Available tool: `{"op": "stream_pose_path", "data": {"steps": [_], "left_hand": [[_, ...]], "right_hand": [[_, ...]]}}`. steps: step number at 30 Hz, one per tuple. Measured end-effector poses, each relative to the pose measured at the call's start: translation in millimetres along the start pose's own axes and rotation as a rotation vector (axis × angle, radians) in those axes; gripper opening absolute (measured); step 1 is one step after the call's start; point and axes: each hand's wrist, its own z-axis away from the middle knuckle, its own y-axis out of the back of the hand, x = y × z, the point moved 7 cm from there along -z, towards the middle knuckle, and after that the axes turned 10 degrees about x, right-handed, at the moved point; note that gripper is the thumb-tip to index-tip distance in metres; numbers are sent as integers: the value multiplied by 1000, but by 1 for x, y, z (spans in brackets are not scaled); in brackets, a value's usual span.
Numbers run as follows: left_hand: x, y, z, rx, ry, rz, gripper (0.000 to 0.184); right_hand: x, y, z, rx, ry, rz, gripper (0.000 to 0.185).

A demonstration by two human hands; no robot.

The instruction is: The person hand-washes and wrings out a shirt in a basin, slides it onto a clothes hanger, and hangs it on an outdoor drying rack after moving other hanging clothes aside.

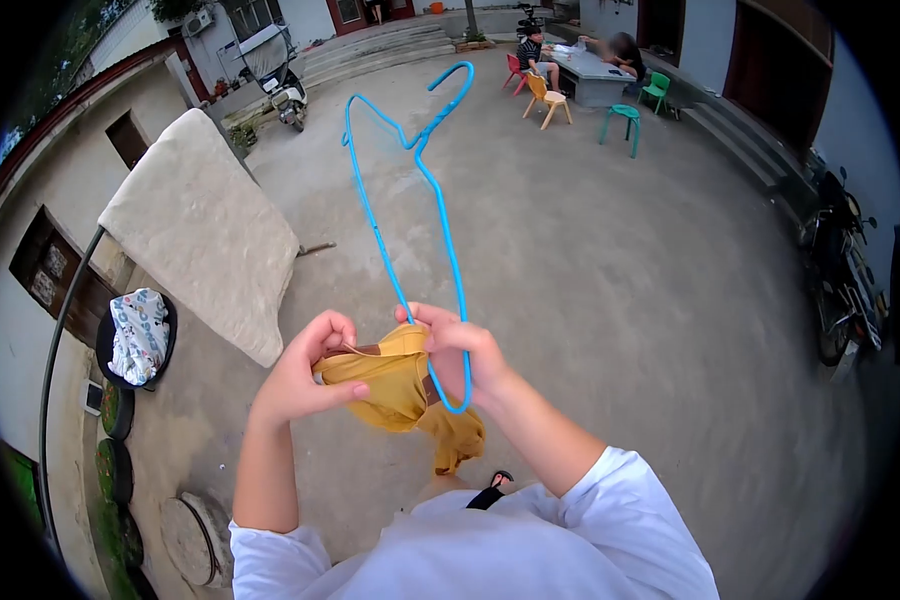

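A mustard-yellow garment (pixel 395 395) hangs bunched in front of my body, its brown-lined opening facing up. My left hand (pixel 310 375) grips its left edge between thumb and fingers. Around the right end of a blue clothes hanger (pixel 447 235) my right hand (pixel 465 350) is closed, with its fingers also against the garment's upper edge. The hanger stands on end, its hook pointing up and away from me. One lower corner of it passes near the garment's opening; whether it is inside, I cannot tell.
To my left a pale padded sheet (pixel 205 220) hangs over a dark pole (pixel 65 320), beside a basin of patterned cloth (pixel 138 335). A motorcycle (pixel 840 260) stands at the right. Two people sit at a table (pixel 595 75) with small chairs at the back; a scooter (pixel 285 95) stands far left.
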Motion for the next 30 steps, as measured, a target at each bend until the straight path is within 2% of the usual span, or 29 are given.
{"op": "stream_pose_path", "data": {"steps": [3,6,9,12,14,16,19,22,25,28,30], "left_hand": [[-28,19,-46,138,113,-197,35],[-51,41,-95,222,122,-500,29],[-87,65,-162,373,1,-693,23],[-143,92,-231,502,-71,-766,17],[-193,107,-285,545,-10,-721,18],[-246,113,-323,523,85,-660,18],[-307,113,-382,391,240,-542,18],[-338,120,-445,307,132,-651,18],[-384,144,-509,264,610,-247,17],[-401,182,-598,416,593,186,17],[-407,210,-662,484,499,523,17]], "right_hand": [[-34,15,-56,-12,24,25,40],[-62,42,-114,-1,45,90,40],[-93,67,-178,19,33,127,40],[-126,88,-243,65,71,126,40],[-163,100,-289,102,101,112,40],[-199,111,-323,144,127,53,40],[-259,130,-359,183,278,106,39],[-312,166,-390,270,379,102,39],[-357,201,-429,310,450,91,40],[-399,240,-481,277,445,77,40],[-426,271,-523,246,431,83,40]]}}
